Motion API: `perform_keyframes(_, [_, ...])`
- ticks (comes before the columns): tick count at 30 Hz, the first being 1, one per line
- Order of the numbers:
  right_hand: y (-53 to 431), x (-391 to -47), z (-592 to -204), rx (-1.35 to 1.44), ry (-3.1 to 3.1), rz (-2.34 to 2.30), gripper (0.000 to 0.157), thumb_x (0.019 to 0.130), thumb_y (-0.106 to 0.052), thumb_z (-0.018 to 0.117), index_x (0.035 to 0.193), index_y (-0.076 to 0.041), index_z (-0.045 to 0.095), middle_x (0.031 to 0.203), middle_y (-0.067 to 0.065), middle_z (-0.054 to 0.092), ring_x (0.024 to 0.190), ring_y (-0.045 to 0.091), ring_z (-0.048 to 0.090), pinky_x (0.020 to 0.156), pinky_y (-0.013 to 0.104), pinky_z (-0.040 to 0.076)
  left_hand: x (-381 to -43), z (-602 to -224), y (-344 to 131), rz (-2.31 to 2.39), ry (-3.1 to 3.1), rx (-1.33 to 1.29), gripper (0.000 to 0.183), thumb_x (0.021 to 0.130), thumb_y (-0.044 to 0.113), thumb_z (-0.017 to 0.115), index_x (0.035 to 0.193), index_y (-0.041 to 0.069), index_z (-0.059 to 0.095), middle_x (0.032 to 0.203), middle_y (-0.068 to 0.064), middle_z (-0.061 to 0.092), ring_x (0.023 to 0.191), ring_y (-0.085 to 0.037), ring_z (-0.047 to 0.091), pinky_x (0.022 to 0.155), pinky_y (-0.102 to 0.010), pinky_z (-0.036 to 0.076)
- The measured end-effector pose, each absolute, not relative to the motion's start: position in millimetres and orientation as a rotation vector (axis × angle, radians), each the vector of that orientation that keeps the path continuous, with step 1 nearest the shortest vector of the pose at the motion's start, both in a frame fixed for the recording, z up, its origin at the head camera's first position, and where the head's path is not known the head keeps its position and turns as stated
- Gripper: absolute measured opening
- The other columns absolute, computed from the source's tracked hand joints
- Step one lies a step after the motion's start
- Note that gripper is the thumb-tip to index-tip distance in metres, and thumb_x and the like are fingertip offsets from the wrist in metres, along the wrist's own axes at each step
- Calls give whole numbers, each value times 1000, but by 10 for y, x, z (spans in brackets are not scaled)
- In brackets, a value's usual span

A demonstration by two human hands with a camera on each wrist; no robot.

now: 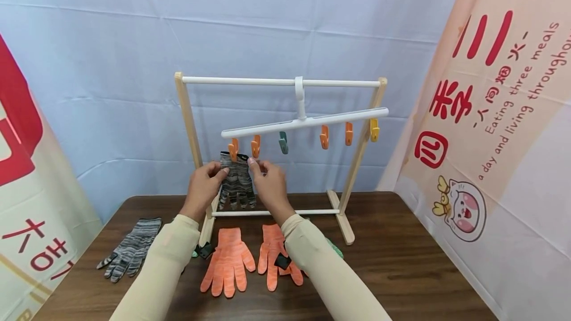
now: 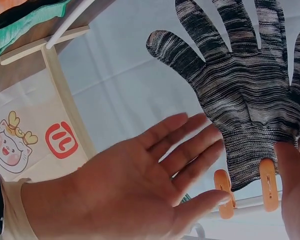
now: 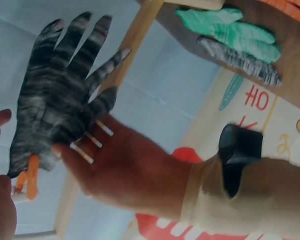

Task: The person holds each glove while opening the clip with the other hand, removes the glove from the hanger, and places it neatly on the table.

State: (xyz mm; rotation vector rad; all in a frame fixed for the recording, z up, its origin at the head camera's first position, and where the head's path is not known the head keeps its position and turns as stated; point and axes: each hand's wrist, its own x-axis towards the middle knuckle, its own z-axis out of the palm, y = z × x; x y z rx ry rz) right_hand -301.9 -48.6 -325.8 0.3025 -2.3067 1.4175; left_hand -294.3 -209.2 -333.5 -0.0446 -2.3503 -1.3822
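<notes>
A dark grey striped glove (image 1: pixel 238 185) hangs fingers down below the low left end of a white hanger (image 1: pixel 276 127). The left orange clip (image 2: pixel 269 187) overlaps its cuff; the neighbouring orange clip (image 2: pixel 221 187) is beside the cuff's corner. My left hand (image 1: pixel 205 187) pinches the glove's left side, thumb in front and fingers behind. Close to the right edge is my right hand (image 1: pixel 272 187), its fingers extended and the thumb apart from them in the left wrist view. Its fingertips are at the glove's edge; whether they touch is unclear.
A wooden stand (image 1: pixel 189 118) carries the tilted hanger, with a green clip (image 1: pixel 283 142), more orange clips (image 1: pixel 324 137) and a yellow clip (image 1: pixel 374 130). On the table (image 1: pixel 392 261) lie orange gloves (image 1: pixel 229 261), another grey glove (image 1: pixel 134 246) and green gloves (image 3: pixel 235 30), partly hidden by the arms.
</notes>
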Motion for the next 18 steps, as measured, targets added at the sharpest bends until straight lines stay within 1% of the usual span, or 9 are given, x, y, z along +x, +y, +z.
perform_keyframes(2, [-516, -3013, -3274, 334, -2337, 1414, 51, 87, -61, 44, 110, -21, 65, 104, -5, 64, 94, 12, 58, 77, 36, 47, -2939, -3329, -2094, -1370, -2343, -59, 20, 91, 30, 57, 85, 11, 59, 71, -7, 48, 61, -23, 44, 53, -32, 36])
perform_keyframes(5, [-563, -3003, -3268, 385, -2358, 1436, 58, 85, -63, 45, 120, -19, 60, 112, -2, 62, 105, 14, 55, 83, 38, 46, -2935, -3324, -2101, -1345, -2343, -71, 19, 91, 30, 57, 87, 12, 61, 73, -7, 49, 62, -22, 45, 55, -33, 37])
perform_keyframes(8, [-601, -2986, -3228, 430, -2364, 1485, 62, 85, -62, 47, 128, -18, 53, 119, 0, 58, 111, 16, 53, 86, 39, 46, -2932, -3319, -2110, -1334, -2354, -91, 19, 91, 31, 57, 90, 12, 62, 76, -7, 52, 66, -22, 45, 58, -33, 37])
perform_keyframes(10, [-618, -2973, -3192, 452, -2358, 1506, 61, 86, -58, 50, 132, -19, 49, 122, 2, 57, 113, 17, 52, 86, 40, 45, -2933, -3319, -2114, -1342, -2359, -102, 20, 91, 32, 56, 91, 13, 62, 78, -7, 53, 68, -22, 45, 59, -34, 37])
perform_keyframes(13, [-643, -2952, -3128, 485, -2354, 1529, 58, 87, -54, 52, 135, -23, 46, 128, 1, 53, 115, 16, 50, 88, 39, 44, -2932, -3321, -2128, -1362, -2363, -114, 20, 91, 32, 56, 93, 14, 63, 81, -8, 56, 70, -22, 47, 61, -34, 38])
perform_keyframes(18, [-705, -2953, -3027, 517, -2332, 1567, 57, 88, -48, 55, 137, -23, 43, 130, -2, 51, 115, 14, 50, 88, 36, 45, -2931, -3333, -2153, -1374, -2384, -114, 21, 91, 32, 57, 99, 15, 64, 90, -5, 61, 78, -21, 52, 67, -35, 42])
